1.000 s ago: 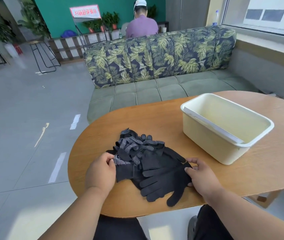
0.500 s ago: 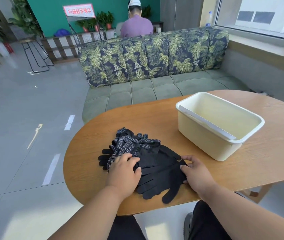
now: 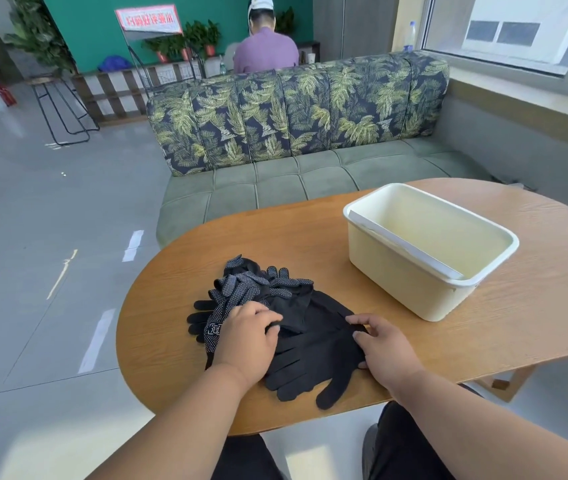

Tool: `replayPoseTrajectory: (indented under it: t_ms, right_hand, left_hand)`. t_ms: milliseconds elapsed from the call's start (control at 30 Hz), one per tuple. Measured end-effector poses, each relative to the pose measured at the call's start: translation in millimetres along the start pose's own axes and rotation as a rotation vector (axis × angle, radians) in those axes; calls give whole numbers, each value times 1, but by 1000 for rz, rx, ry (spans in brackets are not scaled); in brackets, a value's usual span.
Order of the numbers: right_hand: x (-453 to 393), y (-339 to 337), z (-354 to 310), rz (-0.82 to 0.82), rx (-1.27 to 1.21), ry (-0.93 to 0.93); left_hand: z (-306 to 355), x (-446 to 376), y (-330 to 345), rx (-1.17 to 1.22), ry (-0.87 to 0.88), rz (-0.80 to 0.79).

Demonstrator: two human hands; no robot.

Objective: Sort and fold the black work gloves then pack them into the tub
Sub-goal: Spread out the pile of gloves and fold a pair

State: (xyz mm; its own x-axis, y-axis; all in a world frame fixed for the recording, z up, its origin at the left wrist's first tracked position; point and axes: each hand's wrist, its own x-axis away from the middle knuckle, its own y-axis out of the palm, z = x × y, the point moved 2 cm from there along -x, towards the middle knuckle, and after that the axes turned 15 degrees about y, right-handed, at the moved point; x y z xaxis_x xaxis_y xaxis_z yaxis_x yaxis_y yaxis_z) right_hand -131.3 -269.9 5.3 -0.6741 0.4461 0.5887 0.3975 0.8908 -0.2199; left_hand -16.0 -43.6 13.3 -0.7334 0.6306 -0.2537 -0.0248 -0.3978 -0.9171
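Note:
A heap of black work gloves (image 3: 310,344) lies near the front edge of the wooden table (image 3: 310,237). Some at the back are white-dotted (image 3: 244,285); plain black ones lie in front with fingers towards me. My left hand (image 3: 246,336) rests palm down on the left middle of the heap, fingers curled into the fabric. My right hand (image 3: 384,348) lies on the heap's right edge, fingers spread and touching a plain glove. The cream tub (image 3: 410,282) stands to the right, apart from the gloves, with nothing visible inside.
A green sofa (image 3: 296,181) with a leaf-print back runs behind the table. Beyond it a person in a purple top (image 3: 265,53) sits facing away. Grey floor lies to the left. A window ledge is on the right.
My left hand moved right from the heap's left edge onto its middle, uncovering glove fingers at the left. My right hand stayed at the heap's right edge. The camera view shifted slightly.

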Motion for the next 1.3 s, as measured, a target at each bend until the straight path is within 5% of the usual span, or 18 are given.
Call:
replayPoseTrajectory:
  t_ms: [200,367,467,567,867,1133,1300]
  right_hand:
    - [-3,-2,1,2,2,27]
    - [-2,-2,0,-21,-21,48]
    - [2,-2,-3,-55,-22,74]
    - [10,-3,-3,-112,72,27]
    - [12,21,2,-47,526,-245]
    - [-14,40,-25,-45,415,-216]
    - [-38,48,-48,-43,302,-162]
  left_hand:
    - [0,4,-31,747,-392,260]
    - [-15,21,-67,991,-562,536]
    - [-35,42,-69,959,-709,512]
    - [-49,72,-42,893,-851,325]
    - [-26,68,-11,882,-743,229]
    - [-51,25,27,1001,-664,230]
    - [-14,-4,-17,1142,-719,274]
